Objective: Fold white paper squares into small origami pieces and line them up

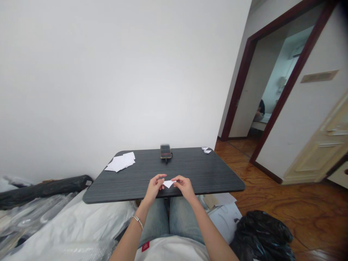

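Observation:
Over the front edge of the dark table, a small folded piece of white paper is held up between my two hands. It has a roughly triangular shape with a point facing down toward me. My left hand pinches its left end, with the index finger stretched out above the paper. The right end is pinched by my right hand, thumb and fingers closed on it. A stack of loose white paper sheets lies at the table's far left. Small folded paper pieces rest at the far right corner.
A phone on a stand is at the table's back, near the white wall. Black plastic bags and papers lie on the floor at right. Plastic-wrapped bundles fill the left side. A person sits beyond the doorway.

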Demonstrator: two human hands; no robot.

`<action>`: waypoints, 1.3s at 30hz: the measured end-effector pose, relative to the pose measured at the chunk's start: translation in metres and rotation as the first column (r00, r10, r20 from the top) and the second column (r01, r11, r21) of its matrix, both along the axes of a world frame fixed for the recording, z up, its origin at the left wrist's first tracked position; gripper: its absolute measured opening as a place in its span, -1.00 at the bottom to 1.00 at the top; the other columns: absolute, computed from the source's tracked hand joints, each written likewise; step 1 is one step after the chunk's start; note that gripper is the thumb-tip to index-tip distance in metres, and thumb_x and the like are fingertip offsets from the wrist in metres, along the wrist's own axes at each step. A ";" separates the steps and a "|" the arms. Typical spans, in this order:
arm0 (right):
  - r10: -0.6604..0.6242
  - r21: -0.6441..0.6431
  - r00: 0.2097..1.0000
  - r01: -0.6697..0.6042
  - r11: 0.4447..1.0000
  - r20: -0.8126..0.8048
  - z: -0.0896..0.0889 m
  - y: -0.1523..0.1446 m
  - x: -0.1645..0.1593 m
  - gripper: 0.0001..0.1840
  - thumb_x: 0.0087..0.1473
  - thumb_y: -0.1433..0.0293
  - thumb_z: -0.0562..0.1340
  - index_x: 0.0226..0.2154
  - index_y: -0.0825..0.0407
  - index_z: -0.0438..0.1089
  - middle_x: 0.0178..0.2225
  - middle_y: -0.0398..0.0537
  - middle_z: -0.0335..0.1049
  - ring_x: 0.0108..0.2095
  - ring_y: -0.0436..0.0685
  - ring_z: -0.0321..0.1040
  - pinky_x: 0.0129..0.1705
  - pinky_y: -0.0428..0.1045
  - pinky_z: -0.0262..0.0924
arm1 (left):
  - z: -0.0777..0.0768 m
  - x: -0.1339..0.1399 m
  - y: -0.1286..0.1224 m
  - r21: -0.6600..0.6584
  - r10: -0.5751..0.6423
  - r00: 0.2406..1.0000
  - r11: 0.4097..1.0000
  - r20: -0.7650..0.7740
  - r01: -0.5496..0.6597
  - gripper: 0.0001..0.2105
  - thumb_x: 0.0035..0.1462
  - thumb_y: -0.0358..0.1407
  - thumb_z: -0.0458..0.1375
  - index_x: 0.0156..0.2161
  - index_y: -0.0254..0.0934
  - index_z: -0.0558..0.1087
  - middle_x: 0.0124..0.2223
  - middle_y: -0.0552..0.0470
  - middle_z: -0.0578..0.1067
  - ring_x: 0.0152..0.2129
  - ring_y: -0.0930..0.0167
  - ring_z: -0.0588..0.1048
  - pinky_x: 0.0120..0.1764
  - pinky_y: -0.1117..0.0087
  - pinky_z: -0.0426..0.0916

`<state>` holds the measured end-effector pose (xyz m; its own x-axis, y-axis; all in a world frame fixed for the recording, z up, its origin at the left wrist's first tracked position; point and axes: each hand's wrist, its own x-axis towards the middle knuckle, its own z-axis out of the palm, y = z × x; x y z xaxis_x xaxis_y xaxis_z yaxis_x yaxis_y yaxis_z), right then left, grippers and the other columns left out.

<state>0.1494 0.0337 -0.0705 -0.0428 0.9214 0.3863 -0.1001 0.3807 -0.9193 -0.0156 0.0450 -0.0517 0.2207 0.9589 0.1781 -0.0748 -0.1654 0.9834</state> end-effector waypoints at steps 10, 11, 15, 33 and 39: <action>-0.048 -0.074 0.999 0.047 0.996 -0.014 -0.001 0.001 -0.002 -0.75 -0.13 0.24 0.26 -0.52 0.11 0.36 -0.65 -0.14 0.36 -0.66 -0.02 0.27 -0.59 -0.11 0.21 | 0.005 0.002 -0.006 0.048 -0.065 0.992 0.996 -0.106 0.070 -0.69 -0.12 -0.14 0.20 -0.35 -0.40 0.45 -0.49 -0.03 0.49 -0.62 0.50 0.34 -0.61 0.55 0.13; -0.043 -0.084 0.999 0.042 0.996 -0.013 -0.001 0.001 -0.002 -0.74 -0.14 0.22 0.26 -0.53 0.11 0.35 -0.66 -0.13 0.36 -0.66 -0.02 0.27 -0.60 -0.11 0.21 | 0.004 0.002 -0.006 0.044 -0.066 0.991 0.996 -0.113 0.072 -0.71 -0.12 -0.15 0.20 -0.39 -0.39 0.44 -0.51 -0.02 0.49 -0.63 0.50 0.34 -0.61 0.56 0.12; -0.034 -0.116 0.999 0.033 0.993 -0.006 0.001 -0.002 -0.002 -0.71 -0.16 0.20 0.27 -0.59 0.09 0.30 -0.67 -0.13 0.36 -0.68 -0.02 0.27 -0.63 -0.13 0.18 | 0.002 0.003 -0.006 0.036 -0.053 0.991 0.998 -0.126 0.058 -0.73 -0.07 -0.13 0.15 -0.47 -0.37 0.38 -0.56 0.01 0.48 -0.67 0.52 0.31 -0.65 0.57 0.06; 0.123 -0.226 0.979 -0.159 0.961 -0.165 0.006 0.001 0.006 -0.59 -0.08 0.08 0.16 -0.45 0.14 0.36 -0.54 -0.01 0.46 -0.62 -0.01 0.36 -0.62 -0.16 0.16 | 0.006 0.003 -0.007 0.034 -0.051 0.991 0.998 -0.123 0.055 -0.73 -0.10 -0.15 0.18 -0.53 -0.38 0.40 -0.63 0.05 0.45 -0.73 0.56 0.26 -0.65 0.56 0.02; 0.206 -0.239 0.973 -0.226 0.944 -0.105 0.010 -0.001 0.008 -0.68 -0.12 0.17 0.23 -0.47 0.14 0.38 -0.58 -0.08 0.44 -0.63 -0.04 0.34 -0.60 -0.18 0.15 | 0.008 0.002 -0.009 0.037 -0.078 0.989 0.996 -0.126 0.084 -0.75 -0.08 -0.17 0.17 -0.51 -0.38 0.42 -0.60 0.04 0.46 -0.70 0.54 0.28 -0.65 0.56 0.03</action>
<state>0.1575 0.0326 -0.0609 -0.2306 0.9603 0.1570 -0.2292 0.1032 -0.9679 -0.0132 0.0357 -0.0440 0.3202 0.9293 0.1842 0.0329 -0.2052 0.9782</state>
